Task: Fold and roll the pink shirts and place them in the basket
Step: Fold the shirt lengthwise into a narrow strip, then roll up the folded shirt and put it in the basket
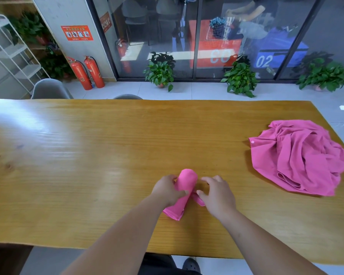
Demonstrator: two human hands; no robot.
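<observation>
- The wooden table [68,155] carries all the work; no basket shows anywhere in this view, so nothing can be counted as put away.
- The left hand [168,188] grips the half-rolled shirt [187,179] from its left side, its fingers curled round the roll and the thumb lying across the front of it.
- That shirt lies near the table's front edge, between the two hands. Its far end is wound into a tight, rounded bundle, while a flat folded tail runs back under the left wrist, not yet rolled in. I judge folding done on this one and rolling about halfway.
- The right hand [216,197] sits just beside the roll on the right, its fingers bent. The thumb appears to pinch a loose strip of the same shirt, though the palm hides the underside of that hold.
- The crumpled shirt [298,157] lies in a heap at the table's right edge, well apart from the hands and untouched. It has yet to be folded, rolled and placed.
- Left to do, by my reading: finish this roll, carry it to the basket, then do the second shirt entirely.
</observation>
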